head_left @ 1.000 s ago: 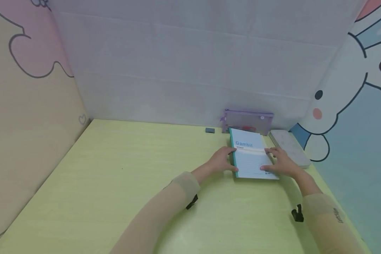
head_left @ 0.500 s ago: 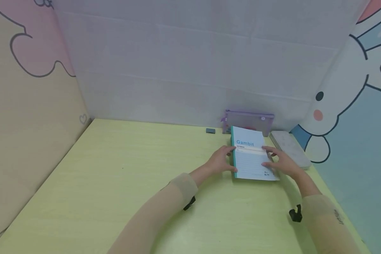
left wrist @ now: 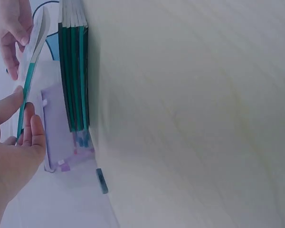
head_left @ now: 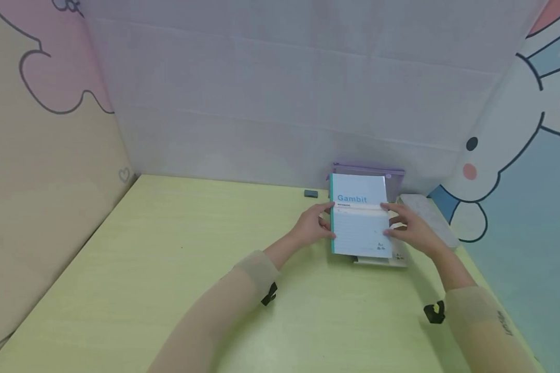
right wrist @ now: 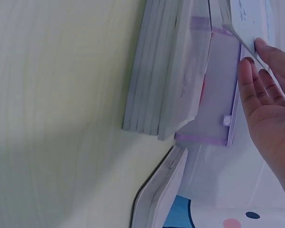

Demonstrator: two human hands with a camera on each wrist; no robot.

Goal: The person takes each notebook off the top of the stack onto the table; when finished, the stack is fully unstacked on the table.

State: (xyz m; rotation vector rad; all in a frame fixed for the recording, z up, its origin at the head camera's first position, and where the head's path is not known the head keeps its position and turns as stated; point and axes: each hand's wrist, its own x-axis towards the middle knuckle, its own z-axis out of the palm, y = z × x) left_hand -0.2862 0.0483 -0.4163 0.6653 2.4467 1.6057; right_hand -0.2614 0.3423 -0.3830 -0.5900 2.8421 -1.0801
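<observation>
Between both hands' grip (head_left: 361, 228): lifted notebook (head_left: 360, 220).

Notebook (head_left: 360, 217) cover, upper part: "Gambit" in blue letters. Directly beneath, a small dark line of print, too small to read. Lower right corner of the cover: a small mark, illegible. Right sleeve (head_left: 490, 331): short dark lettering near the cuff, too blurred to make out.

purple pouch (head_left: 394, 178) mostly hidden behind the lifted notebook (head_left: 359, 220), stack (head_left: 382, 260) underneath barely peeking out, tiny cover print unreadable
</observation>
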